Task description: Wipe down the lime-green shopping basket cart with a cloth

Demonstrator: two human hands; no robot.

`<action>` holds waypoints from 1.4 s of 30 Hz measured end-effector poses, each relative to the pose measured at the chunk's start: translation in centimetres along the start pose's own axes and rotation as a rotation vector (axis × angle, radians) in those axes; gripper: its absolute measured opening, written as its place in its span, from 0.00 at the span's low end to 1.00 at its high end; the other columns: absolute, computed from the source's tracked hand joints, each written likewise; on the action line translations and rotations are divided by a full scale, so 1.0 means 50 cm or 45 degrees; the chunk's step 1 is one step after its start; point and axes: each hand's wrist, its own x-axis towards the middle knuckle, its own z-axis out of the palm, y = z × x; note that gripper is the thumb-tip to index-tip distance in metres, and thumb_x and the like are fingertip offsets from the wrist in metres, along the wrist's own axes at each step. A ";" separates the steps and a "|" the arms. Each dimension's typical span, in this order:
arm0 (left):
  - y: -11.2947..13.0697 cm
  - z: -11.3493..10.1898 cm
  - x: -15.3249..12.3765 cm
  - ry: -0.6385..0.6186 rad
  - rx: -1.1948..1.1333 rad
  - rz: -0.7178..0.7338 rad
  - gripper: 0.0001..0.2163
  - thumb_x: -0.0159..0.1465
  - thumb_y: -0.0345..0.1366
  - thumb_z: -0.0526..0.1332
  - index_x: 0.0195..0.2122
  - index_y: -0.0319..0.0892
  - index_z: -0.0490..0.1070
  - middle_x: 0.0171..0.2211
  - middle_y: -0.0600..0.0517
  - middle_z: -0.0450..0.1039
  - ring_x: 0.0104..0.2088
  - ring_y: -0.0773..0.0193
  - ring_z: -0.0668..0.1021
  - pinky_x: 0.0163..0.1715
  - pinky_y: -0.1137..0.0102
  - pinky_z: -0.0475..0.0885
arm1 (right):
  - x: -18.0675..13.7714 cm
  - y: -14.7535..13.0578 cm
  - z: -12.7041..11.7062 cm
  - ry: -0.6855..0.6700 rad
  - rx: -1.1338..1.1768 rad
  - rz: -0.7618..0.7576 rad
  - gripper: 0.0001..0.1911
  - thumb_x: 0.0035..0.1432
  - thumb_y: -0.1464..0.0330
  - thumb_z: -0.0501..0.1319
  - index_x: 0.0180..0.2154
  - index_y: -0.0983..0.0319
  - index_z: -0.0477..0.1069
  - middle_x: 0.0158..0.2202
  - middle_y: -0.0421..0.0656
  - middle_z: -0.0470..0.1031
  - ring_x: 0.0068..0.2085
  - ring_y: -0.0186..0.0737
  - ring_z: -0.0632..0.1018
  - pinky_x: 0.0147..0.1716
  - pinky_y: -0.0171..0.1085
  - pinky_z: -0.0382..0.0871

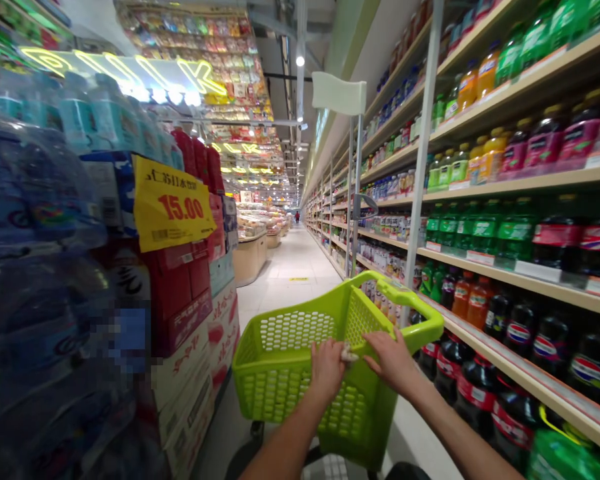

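A lime-green plastic shopping cart (370,407) with perforated walls stands close in front of me, turned at an angle, its looped handle to the right. My left hand (329,367) is closed at the cart's near rim. A small whitish crumpled thing (349,353) pokes out of its fingers; I cannot tell what it is. Just to the right, my right hand (389,359) rests at the rim below the handle, fingers apart and stretched out. The visible inner part of the basket shows only green walls.
Shelves of soda bottles (485,223) line the right side. Stacked drink cartons (183,300) and wrapped water bottles (35,320) crowd the left, with a yellow price sign (173,203). A pale tiled aisle (280,267) runs ahead past display counters (250,260). A distant person (297,217) stands there.
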 end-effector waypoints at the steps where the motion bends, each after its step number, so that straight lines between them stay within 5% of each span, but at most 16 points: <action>1: -0.026 -0.004 -0.011 0.009 0.024 0.025 0.14 0.59 0.32 0.50 0.44 0.48 0.66 0.46 0.52 0.69 0.48 0.60 0.68 0.56 0.55 0.47 | -0.002 -0.001 0.002 0.030 -0.011 -0.002 0.16 0.51 0.69 0.56 0.44 0.59 0.67 0.42 0.45 0.73 0.46 0.44 0.71 0.53 0.53 0.46; 3: -0.093 -0.021 -0.040 0.031 0.062 0.006 0.15 0.59 0.30 0.48 0.45 0.49 0.66 0.50 0.53 0.67 0.50 0.61 0.68 0.57 0.52 0.41 | -0.004 -0.009 0.005 0.072 -0.012 -0.006 0.14 0.52 0.70 0.54 0.43 0.58 0.68 0.41 0.44 0.73 0.45 0.43 0.71 0.53 0.52 0.46; 7: -0.186 -0.046 -0.084 0.168 0.135 -0.345 0.20 0.57 0.25 0.47 0.48 0.45 0.64 0.52 0.49 0.65 0.53 0.58 0.66 0.56 0.49 0.41 | -0.008 -0.033 0.010 0.104 0.015 0.004 0.14 0.53 0.69 0.53 0.42 0.59 0.68 0.41 0.44 0.73 0.46 0.43 0.69 0.54 0.51 0.43; 9: -0.170 -0.035 -0.082 0.214 0.128 -0.373 0.21 0.56 0.24 0.47 0.49 0.45 0.65 0.53 0.49 0.65 0.54 0.58 0.65 0.57 0.49 0.42 | -0.007 -0.045 0.013 0.106 0.010 0.033 0.15 0.52 0.69 0.54 0.43 0.59 0.68 0.41 0.44 0.73 0.45 0.44 0.69 0.54 0.51 0.43; 13: -0.093 -0.003 -0.049 0.175 0.052 -0.058 0.20 0.56 0.25 0.49 0.48 0.48 0.65 0.53 0.53 0.65 0.55 0.61 0.64 0.58 0.51 0.40 | -0.005 -0.058 0.021 0.091 -0.029 0.041 0.17 0.51 0.69 0.54 0.45 0.61 0.67 0.42 0.45 0.73 0.45 0.45 0.69 0.53 0.52 0.42; 15: -0.107 -0.011 -0.049 0.172 0.053 -0.031 0.19 0.56 0.25 0.49 0.47 0.49 0.66 0.52 0.54 0.65 0.55 0.61 0.64 0.58 0.50 0.40 | -0.004 -0.059 0.023 0.099 -0.052 0.025 0.17 0.51 0.70 0.54 0.45 0.61 0.67 0.42 0.45 0.73 0.46 0.45 0.68 0.53 0.51 0.43; 20: -0.292 -0.086 -0.122 0.324 0.197 -0.576 0.20 0.58 0.25 0.45 0.48 0.43 0.65 0.52 0.48 0.66 0.53 0.56 0.67 0.56 0.47 0.43 | -0.004 -0.062 0.025 0.145 -0.076 0.037 0.17 0.51 0.71 0.53 0.44 0.60 0.68 0.41 0.45 0.73 0.46 0.45 0.68 0.54 0.51 0.43; 22: -0.326 -0.098 -0.138 0.366 0.235 -0.642 0.20 0.58 0.25 0.44 0.49 0.41 0.64 0.53 0.46 0.65 0.53 0.54 0.67 0.56 0.46 0.42 | -0.004 -0.067 0.026 0.158 -0.081 0.066 0.17 0.51 0.71 0.53 0.44 0.61 0.68 0.41 0.45 0.73 0.46 0.45 0.68 0.54 0.51 0.43; 29: -0.195 -0.032 -0.081 0.153 0.145 -0.122 0.23 0.54 0.23 0.47 0.49 0.48 0.64 0.55 0.54 0.61 0.57 0.60 0.61 0.59 0.51 0.38 | -0.007 -0.071 0.027 0.161 -0.132 0.057 0.18 0.50 0.72 0.53 0.45 0.60 0.67 0.42 0.45 0.73 0.46 0.45 0.68 0.54 0.52 0.44; 37: -0.351 -0.091 -0.151 0.382 0.260 -0.570 0.22 0.56 0.23 0.46 0.49 0.44 0.64 0.54 0.50 0.63 0.55 0.57 0.63 0.57 0.47 0.41 | -0.014 -0.068 0.030 0.160 -0.196 0.073 0.17 0.51 0.71 0.53 0.44 0.60 0.67 0.42 0.44 0.73 0.46 0.45 0.68 0.54 0.52 0.44; 42: -0.321 -0.021 -0.214 0.228 0.212 -0.454 0.24 0.54 0.22 0.46 0.49 0.48 0.65 0.55 0.56 0.61 0.56 0.60 0.62 0.60 0.55 0.39 | -0.014 -0.064 0.031 0.158 -0.238 0.070 0.16 0.51 0.70 0.53 0.44 0.59 0.68 0.40 0.44 0.73 0.45 0.45 0.69 0.53 0.52 0.44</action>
